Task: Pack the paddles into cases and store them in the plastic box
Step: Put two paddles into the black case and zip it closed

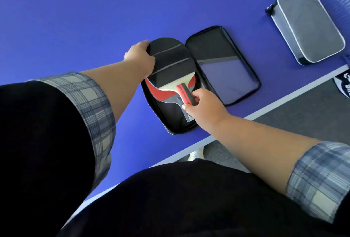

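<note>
A black case (225, 70) lies unzipped and spread flat on the blue table. A paddle with a black rubber face (170, 57) lies over the case's left half, and a second paddle with red rubber (153, 90) shows beneath it. My left hand (140, 57) holds the top paddle's blade at its left edge. My right hand (200, 108) grips the red-and-black handle (184, 94). A closed grey case (308, 26) lies at the far right of the table. No plastic box is in view.
The table's white-lined near edge (255, 117) runs diagonally just below the open case, with grey floor beyond it. A white shoe (196, 154) shows under the edge. A dark bag with white print (342, 85) sits at the right border.
</note>
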Action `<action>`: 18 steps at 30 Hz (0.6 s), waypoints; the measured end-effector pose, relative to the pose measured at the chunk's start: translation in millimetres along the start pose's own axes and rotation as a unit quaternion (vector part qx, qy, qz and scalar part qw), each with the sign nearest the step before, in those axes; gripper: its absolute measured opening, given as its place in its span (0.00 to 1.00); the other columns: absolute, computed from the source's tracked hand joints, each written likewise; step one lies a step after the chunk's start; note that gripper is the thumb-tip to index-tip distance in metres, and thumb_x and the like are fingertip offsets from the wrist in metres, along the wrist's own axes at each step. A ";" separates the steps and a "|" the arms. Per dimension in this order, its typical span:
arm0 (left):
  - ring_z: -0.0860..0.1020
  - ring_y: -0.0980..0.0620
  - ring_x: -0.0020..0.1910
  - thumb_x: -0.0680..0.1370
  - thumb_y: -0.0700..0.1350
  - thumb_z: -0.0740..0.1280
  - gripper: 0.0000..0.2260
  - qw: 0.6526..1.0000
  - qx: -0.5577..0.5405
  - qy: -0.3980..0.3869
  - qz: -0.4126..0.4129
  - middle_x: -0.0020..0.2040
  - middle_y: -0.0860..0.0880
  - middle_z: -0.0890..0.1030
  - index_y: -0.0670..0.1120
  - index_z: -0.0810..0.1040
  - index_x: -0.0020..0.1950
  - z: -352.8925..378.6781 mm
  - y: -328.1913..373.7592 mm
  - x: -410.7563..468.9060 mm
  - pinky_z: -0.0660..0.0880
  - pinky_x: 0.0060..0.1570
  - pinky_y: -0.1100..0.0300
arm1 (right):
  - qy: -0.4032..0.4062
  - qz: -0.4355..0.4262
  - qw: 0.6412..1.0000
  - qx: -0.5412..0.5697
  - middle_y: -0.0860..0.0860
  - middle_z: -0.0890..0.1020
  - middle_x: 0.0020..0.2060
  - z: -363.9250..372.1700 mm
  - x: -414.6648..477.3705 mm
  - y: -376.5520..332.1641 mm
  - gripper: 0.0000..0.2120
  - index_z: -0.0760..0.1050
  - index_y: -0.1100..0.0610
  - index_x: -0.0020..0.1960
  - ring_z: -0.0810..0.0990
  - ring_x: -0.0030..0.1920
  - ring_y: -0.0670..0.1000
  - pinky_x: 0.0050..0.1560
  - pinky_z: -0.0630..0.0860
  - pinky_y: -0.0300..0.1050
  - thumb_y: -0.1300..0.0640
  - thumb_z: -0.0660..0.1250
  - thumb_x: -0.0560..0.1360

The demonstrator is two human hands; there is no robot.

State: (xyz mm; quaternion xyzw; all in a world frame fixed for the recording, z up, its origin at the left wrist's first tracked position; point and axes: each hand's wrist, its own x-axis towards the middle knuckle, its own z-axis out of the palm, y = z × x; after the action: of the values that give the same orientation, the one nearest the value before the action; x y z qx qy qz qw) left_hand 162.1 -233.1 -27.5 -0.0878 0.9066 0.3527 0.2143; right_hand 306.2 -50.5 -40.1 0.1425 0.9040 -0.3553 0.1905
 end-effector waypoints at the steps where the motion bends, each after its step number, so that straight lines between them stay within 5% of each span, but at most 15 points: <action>1: 0.77 0.41 0.55 0.76 0.40 0.57 0.15 1.000 0.008 -0.009 0.007 0.55 0.50 0.78 0.59 0.75 0.53 -0.2 -3.5 1.0 0.79 0.51 0.47 | 0.004 0.009 1.000 -0.001 0.45 0.82 0.38 4.8 -2.1 0.0 0.07 0.77 0.49 0.48 0.81 0.37 0.46 0.36 0.74 0.43 0.48 0.71 0.73; 4: 0.76 0.41 0.54 0.76 0.38 0.57 0.23 0.999 0.032 -0.022 0.014 0.55 0.51 0.76 0.54 0.72 0.69 0.2 -11.9 2.6 0.79 0.52 0.48 | 0.005 0.031 0.999 -0.009 0.47 0.83 0.41 16.8 -5.6 1.8 0.10 0.77 0.51 0.51 0.82 0.40 0.50 0.41 0.79 0.48 0.48 0.71 0.73; 9: 0.76 0.39 0.57 0.73 0.37 0.55 0.27 0.996 0.055 -0.060 0.047 0.56 0.47 0.79 0.56 0.73 0.68 2.0 -21.2 -5.0 0.80 0.51 0.45 | 0.031 0.040 0.999 -0.018 0.47 0.82 0.41 25.2 -10.1 6.4 0.11 0.78 0.52 0.51 0.82 0.39 0.49 0.39 0.79 0.46 0.49 0.73 0.72; 14: 0.74 0.39 0.59 0.74 0.38 0.57 0.26 0.994 0.067 -0.060 0.062 0.58 0.50 0.77 0.56 0.70 0.71 6.5 -20.3 -7.1 0.79 0.53 0.43 | 0.052 0.046 0.997 -0.040 0.44 0.78 0.36 25.9 -13.2 8.6 0.10 0.75 0.50 0.48 0.77 0.32 0.43 0.28 0.64 0.35 0.48 0.73 0.71; 18: 0.73 0.39 0.58 0.74 0.38 0.58 0.28 0.988 0.114 -0.066 0.076 0.58 0.48 0.75 0.55 0.67 0.74 7.8 -17.5 -10.1 0.78 0.49 0.46 | 0.018 0.054 0.998 -0.036 0.45 0.79 0.41 20.9 -15.5 10.4 0.13 0.75 0.50 0.52 0.79 0.37 0.44 0.31 0.67 0.36 0.48 0.73 0.71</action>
State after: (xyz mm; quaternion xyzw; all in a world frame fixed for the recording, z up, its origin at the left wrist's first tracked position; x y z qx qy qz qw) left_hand 179.1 -240.6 -38.7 0.0294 0.9290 0.2669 0.2546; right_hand 329.1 -59.6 -53.5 0.1908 0.9104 -0.3093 0.1978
